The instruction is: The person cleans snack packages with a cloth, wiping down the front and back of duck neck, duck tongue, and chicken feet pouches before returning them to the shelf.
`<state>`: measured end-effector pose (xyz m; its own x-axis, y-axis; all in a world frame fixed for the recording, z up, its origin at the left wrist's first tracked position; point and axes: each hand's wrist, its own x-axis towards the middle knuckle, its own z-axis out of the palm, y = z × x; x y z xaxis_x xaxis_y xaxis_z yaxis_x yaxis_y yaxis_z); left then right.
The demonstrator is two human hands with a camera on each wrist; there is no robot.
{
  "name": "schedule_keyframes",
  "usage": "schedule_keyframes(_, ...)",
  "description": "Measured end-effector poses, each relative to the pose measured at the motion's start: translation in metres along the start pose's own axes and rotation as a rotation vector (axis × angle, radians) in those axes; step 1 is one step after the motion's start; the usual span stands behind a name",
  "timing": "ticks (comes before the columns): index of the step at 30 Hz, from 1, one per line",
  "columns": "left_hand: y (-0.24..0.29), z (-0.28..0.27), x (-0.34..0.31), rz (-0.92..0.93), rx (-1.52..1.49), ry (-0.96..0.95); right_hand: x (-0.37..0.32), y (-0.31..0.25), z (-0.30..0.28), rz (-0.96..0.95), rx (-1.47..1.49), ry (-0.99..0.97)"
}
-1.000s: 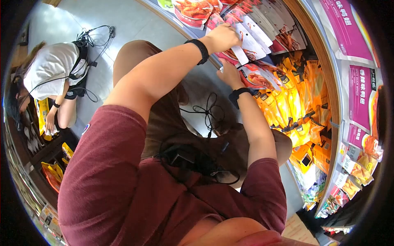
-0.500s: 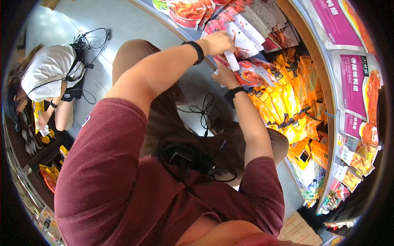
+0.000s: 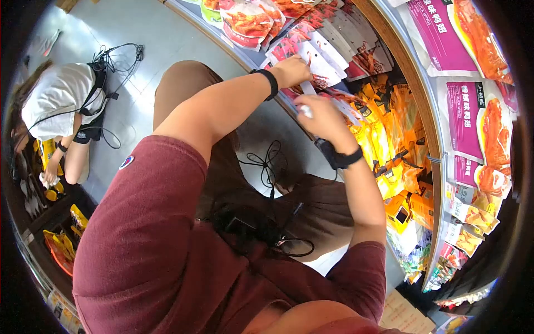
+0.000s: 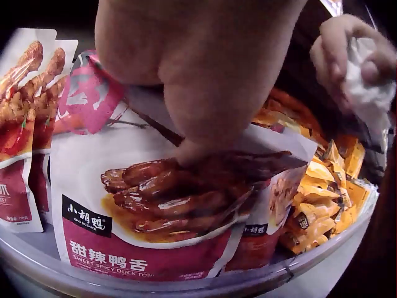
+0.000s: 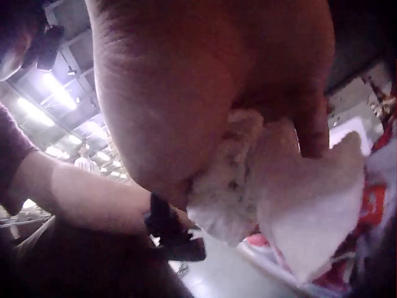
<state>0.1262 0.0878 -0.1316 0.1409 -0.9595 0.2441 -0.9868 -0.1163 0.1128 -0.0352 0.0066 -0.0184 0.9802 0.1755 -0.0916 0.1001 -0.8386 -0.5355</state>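
Observation:
My left hand [image 3: 293,71] is at the top of a white and magenta duck tongue pouch [image 4: 149,245], which stands upright on the shelf. In the left wrist view its thumb lies against the pouch's front; the other fingers are hidden. My right hand [image 3: 325,118], just nearer to me, grips a crumpled white cloth [image 3: 306,111]. The cloth [image 5: 298,198] fills the middle of the right wrist view, under the curled right hand [image 5: 211,81]. At the left wrist view's upper right the right hand [image 4: 335,56] also shows, apart from the pouch.
Orange packets [image 3: 397,139] lie right of the pouches; chicken feet pouches [image 4: 18,130] stand at the left. Large purple-labelled pouches [image 3: 464,119] line the shelf edge. A black cable [image 3: 270,167] lies on the floor. Another person in white [image 3: 55,100] crouches at the left.
My right hand has drawn back from the pouches toward me and turned, with the cloth showing more. My left hand stays at the pouch tops. The head view has shifted slightly.

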Motion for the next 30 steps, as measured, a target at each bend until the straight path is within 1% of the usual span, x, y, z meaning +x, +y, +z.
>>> schedule_keyframes(2,0.002,-0.005,-0.003,-0.006,0.001,-0.016,-0.01,0.004,-0.026,0.05,0.002,0.084)
schedule_keyframes(4,0.001,-0.014,-0.002,-0.012,0.014,-0.03,-0.016,0.025,-0.041,0.085,0.0,0.192)
schedule_keyframes(6,0.006,-0.021,-0.004,-0.015,0.034,0.008,-0.014,0.049,-0.045,0.193,0.129,0.349)
schedule_keyframes(7,0.006,-0.028,-0.005,-0.046,-0.05,-0.01,-0.01,0.055,-0.048,0.189,0.072,0.389)
schedule_keyframes(8,0.006,-0.035,-0.005,-0.038,-0.036,-0.012,-0.004,0.06,-0.052,0.18,0.013,0.433)
schedule_keyframes(9,0.007,-0.041,-0.006,-0.074,-0.022,-0.014,0.0,0.066,-0.051,0.18,-0.011,0.454)
schedule_keyframes(10,0.009,-0.046,-0.008,-0.111,-0.01,-0.017,0.004,0.07,-0.047,0.177,-0.006,0.464)
schedule_keyframes(12,0.009,-0.058,-0.01,-0.124,-0.021,-0.045,0.01,0.077,-0.04,0.158,-0.094,0.473)
schedule_keyframes(14,0.007,-0.073,-0.016,-0.143,-0.033,0.014,0.014,0.08,-0.033,0.137,-0.075,0.473)
schedule_keyframes(16,0.002,-0.075,-0.019,-0.157,-0.06,0.009,0.016,0.085,-0.028,0.175,-0.114,0.406)
schedule_keyframes(17,-0.001,-0.077,-0.021,-0.186,-0.053,0.014,0.016,0.087,-0.027,0.211,-0.124,0.343)
schedule_keyframes(18,-0.002,-0.078,-0.022,-0.215,-0.05,0.019,0.017,0.086,-0.027,0.206,-0.118,0.345)
schedule_keyframes(20,-0.004,-0.074,-0.025,-0.209,-0.052,0.023,0.02,0.084,-0.025,0.321,-0.06,0.287)
schedule_keyframes(21,-0.004,-0.071,-0.027,-0.199,-0.048,-0.002,0.023,0.09,-0.022,0.266,-0.101,0.292)
schedule_keyframes(22,-0.006,-0.068,-0.029,-0.187,-0.044,-0.027,0.027,0.095,-0.019,0.259,-0.093,0.29)
schedule_keyframes(24,-0.007,-0.064,-0.032,-0.187,-0.056,-0.024,0.029,0.102,-0.014,0.317,-0.138,0.24)
schedule_keyframes(25,-0.008,-0.064,-0.033,-0.185,-0.052,-0.041,0.029,0.103,-0.012,0.265,-0.151,0.273)
schedule_keyframes(26,-0.007,-0.063,-0.031,-0.177,-0.051,-0.056,0.028,0.106,-0.012,0.278,-0.156,0.269)
schedule_keyframes(28,-0.006,-0.064,-0.032,-0.18,-0.097,-0.069,0.031,0.087,-0.022,0.306,-0.253,0.344)
schedule_keyframes(29,-0.009,-0.063,-0.031,-0.191,-0.084,-0.067,0.033,0.083,-0.029,0.255,-0.273,0.427)
schedule_keyframes(30,-0.012,-0.06,-0.031,-0.205,-0.068,-0.064,0.034,0.067,-0.041,0.218,-0.251,0.529)
